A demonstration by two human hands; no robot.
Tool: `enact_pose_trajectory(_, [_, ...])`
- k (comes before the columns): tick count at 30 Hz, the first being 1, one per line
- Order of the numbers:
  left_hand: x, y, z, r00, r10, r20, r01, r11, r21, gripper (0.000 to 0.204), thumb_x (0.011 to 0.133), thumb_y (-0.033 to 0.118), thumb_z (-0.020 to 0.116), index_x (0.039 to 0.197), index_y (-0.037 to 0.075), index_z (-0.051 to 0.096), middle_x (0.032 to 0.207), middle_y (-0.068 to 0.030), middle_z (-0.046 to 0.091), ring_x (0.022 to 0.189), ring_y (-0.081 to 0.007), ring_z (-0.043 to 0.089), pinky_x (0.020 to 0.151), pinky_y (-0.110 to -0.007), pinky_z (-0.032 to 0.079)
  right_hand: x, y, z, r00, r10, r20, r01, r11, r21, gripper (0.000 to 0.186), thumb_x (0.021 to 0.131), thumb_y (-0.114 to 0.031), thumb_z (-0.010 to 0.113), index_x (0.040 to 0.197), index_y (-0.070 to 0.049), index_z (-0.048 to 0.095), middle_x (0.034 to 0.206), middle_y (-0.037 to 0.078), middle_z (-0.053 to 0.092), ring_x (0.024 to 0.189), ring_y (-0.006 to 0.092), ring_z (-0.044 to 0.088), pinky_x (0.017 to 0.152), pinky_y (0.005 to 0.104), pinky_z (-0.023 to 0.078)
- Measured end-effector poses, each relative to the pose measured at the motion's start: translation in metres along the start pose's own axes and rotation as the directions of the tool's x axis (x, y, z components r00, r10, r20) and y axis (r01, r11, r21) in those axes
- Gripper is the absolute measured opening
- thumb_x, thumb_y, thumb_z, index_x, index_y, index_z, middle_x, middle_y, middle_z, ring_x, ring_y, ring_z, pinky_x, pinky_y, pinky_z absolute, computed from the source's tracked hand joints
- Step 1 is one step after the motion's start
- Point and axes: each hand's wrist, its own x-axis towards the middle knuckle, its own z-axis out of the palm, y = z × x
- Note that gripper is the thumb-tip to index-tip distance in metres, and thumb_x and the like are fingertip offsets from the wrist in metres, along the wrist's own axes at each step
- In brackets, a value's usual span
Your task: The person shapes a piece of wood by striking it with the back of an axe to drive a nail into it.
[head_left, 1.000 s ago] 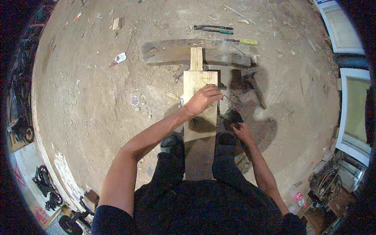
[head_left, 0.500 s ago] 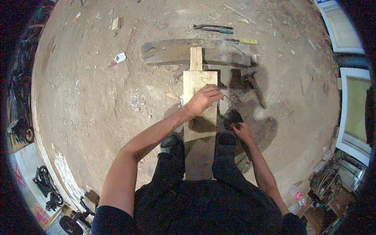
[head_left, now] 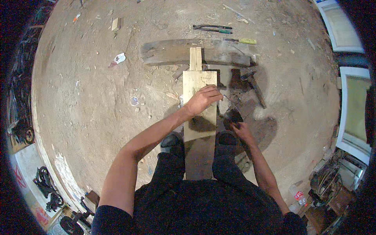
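Observation:
Between my feet lies a long pale wooden board point(head_left: 200, 85), with a narrower tongue point(head_left: 195, 58) at its far end resting over a dark old beam point(head_left: 164, 53). Above the board's right side, my left hand point(head_left: 204, 100) is closed in a pinch; a thin line runs from its fingertips down to the right. What it pinches is too small to name. To the right of the board, my right hand point(head_left: 243, 132) is closed on a dark flat tool point(head_left: 234, 116), whose kind I cannot make out in the shadow.
A hammer point(head_left: 256, 90) lies to the right of the board. Beyond the beam are pincers point(head_left: 213, 29) and a chisel with a yellow handle point(head_left: 246, 41). A small wood block point(head_left: 116, 24) sits far left. White framed panels point(head_left: 354, 113) stand along the right side.
Both hands stay almost where they were. The dark tool at my right hand has shifted or tilted slightly.

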Motion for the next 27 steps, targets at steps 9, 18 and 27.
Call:
enact_pose_trajectory(9, [0.0,-0.001,0.002,1.0,-0.019,-0.013,0.019,1.0,-0.001,0.036,0.07,0.003,0.063,0.105,0.006,0.067,0.104,-0.0076,0.065,0.108,-0.0283,0.06,0.097,-0.039,0.05,-0.017,-0.038,-0.014,0.991,0.136,-0.018,-0.136,0.991,-0.007,0.06,0.087,-0.046,0.073,0.117,0.005,0.065,0.113,0.023,0.067,0.105,0.0337,0.066,0.089,0.0412,0.052])
enact_pose_trajectory(18, [-0.001,0.001,0.004,0.995,-0.09,-0.038,0.088,0.994,-0.06,0.035,0.072,0.003,0.063,0.106,0.004,0.068,0.105,-0.0104,0.066,0.107,-0.0294,0.061,0.098,-0.04,0.051,-0.015,-0.033,-0.011,0.985,0.173,-0.006,-0.173,0.985,-0.01,0.067,0.087,-0.049,0.071,0.122,0.007,0.062,0.123,0.025,0.062,0.114,0.0371,0.061,0.097,0.0425,0.049])
enact_pose_trajectory(27, [-0.005,-0.002,0.009,0.992,-0.112,-0.052,0.104,0.986,-0.132,0.036,0.075,0.004,0.061,0.11,0.005,0.068,0.108,-0.0113,0.067,0.105,-0.0303,0.062,0.107,-0.044,0.046,-0.004,-0.01,-0.006,1.0,-0.012,-0.022,0.012,1.0,-0.029,0.047,0.088,-0.04,0.07,0.096,0.006,0.07,0.082,0.022,0.069,0.075,0.0306,0.069,0.067,0.0425,0.053])
